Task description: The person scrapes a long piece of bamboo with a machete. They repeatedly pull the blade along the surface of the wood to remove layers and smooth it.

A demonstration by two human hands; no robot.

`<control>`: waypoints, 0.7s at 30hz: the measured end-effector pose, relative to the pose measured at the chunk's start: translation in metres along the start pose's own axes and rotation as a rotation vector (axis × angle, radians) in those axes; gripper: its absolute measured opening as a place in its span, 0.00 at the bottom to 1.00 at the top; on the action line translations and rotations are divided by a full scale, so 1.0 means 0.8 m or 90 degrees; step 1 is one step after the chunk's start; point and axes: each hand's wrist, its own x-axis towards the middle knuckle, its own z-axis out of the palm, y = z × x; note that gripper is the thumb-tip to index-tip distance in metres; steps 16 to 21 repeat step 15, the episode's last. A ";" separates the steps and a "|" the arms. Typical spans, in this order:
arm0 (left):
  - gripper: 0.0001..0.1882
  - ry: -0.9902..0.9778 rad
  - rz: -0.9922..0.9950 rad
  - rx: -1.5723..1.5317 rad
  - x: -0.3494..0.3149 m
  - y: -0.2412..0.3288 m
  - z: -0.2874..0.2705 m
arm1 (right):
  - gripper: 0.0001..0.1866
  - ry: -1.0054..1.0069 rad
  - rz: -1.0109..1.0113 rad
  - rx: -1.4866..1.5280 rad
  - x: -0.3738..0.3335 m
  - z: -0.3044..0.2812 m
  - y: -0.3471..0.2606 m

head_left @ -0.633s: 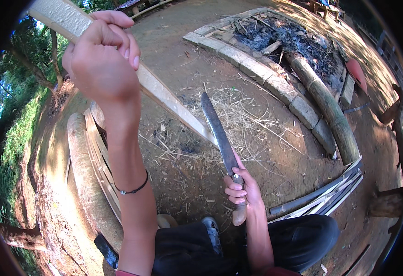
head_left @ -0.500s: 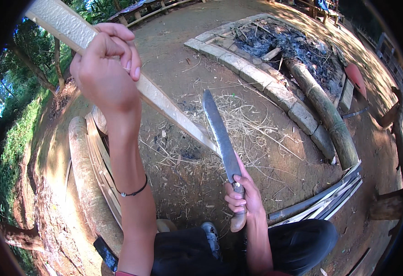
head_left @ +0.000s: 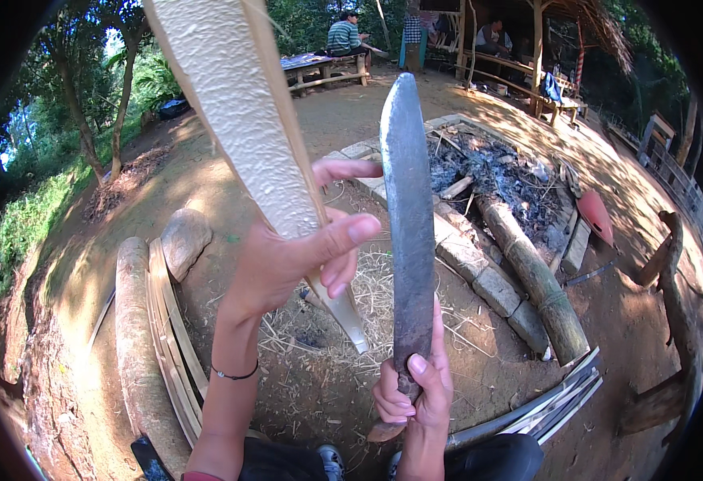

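Observation:
Held up in front of me on the left is a pale split bamboo strip [head_left: 247, 104], wide at the top and narrowing to a tip pointing down. My left hand [head_left: 287, 256] holds it loosely in the crook of the thumb, with thumb and fingers spread apart around it. My right hand [head_left: 415, 393] is wrapped round the wooden handle of a machete [head_left: 411, 224]. The long dark blade stands upright, edge to the left, just right of the strip and apart from it. Part of the handle is hidden by my fingers.
Thin shavings [head_left: 375, 297] litter the dirt beyond my hands. A log [head_left: 133, 321] and bamboo slats [head_left: 171, 321] lie left; more strips [head_left: 560, 401] lie right. Ahead are a stone-edged ash pit [head_left: 488, 168] and a bamboo pole [head_left: 536, 280]. People sit near a far shelter.
The strip has swung steeper, and its tip has left the blade. My left hand has moved down and right, loosening its fingers. The machete has risen closer and more upright; the view has tilted up.

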 end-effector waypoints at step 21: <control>0.27 -0.068 0.005 0.053 -0.016 -0.014 -0.003 | 0.39 0.011 0.014 -0.110 0.000 0.022 -0.015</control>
